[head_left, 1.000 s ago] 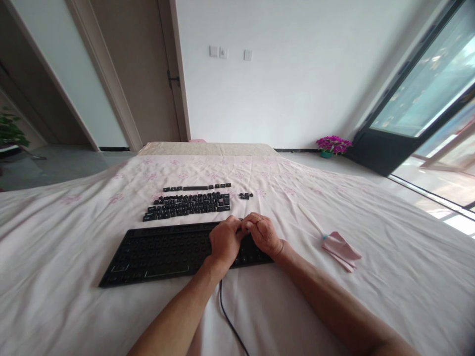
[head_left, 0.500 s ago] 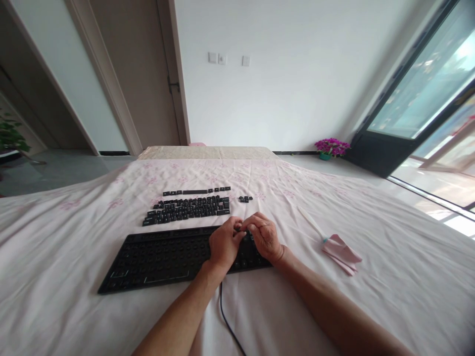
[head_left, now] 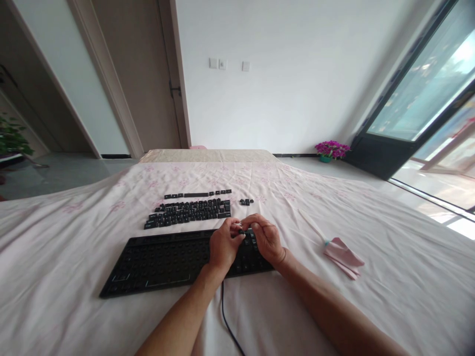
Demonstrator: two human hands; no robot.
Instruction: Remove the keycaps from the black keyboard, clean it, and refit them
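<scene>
A black keyboard [head_left: 159,262] lies on the cloth, its left part stripped of keycaps, while caps remain on the right block. Over the top of that right part, my left hand [head_left: 224,242] is closed in a pinch, thumb against fingers. My right hand [head_left: 265,237] curls in from the other side, its fingertips almost meeting the left ones. Something small and dark shows between the fingertips; what it is, and which hand grips it, I cannot make out. Beyond the keyboard, loose black keycaps [head_left: 189,211] lie in rows, with a smaller cluster of keycaps [head_left: 246,201] to their right.
A spacebar [head_left: 196,195] lies in the farthest row. To the right rests a pale stick with a pink cloth [head_left: 343,254] at its end. The keyboard's cable [head_left: 228,321] runs toward me over the wrinkled floral tablecloth [head_left: 92,237].
The view has tilted slightly, so everything sits a little lower. Both hands stay at the same spot on the keyboard; the fingertips have shifted slightly, showing more of the small dark thing.
</scene>
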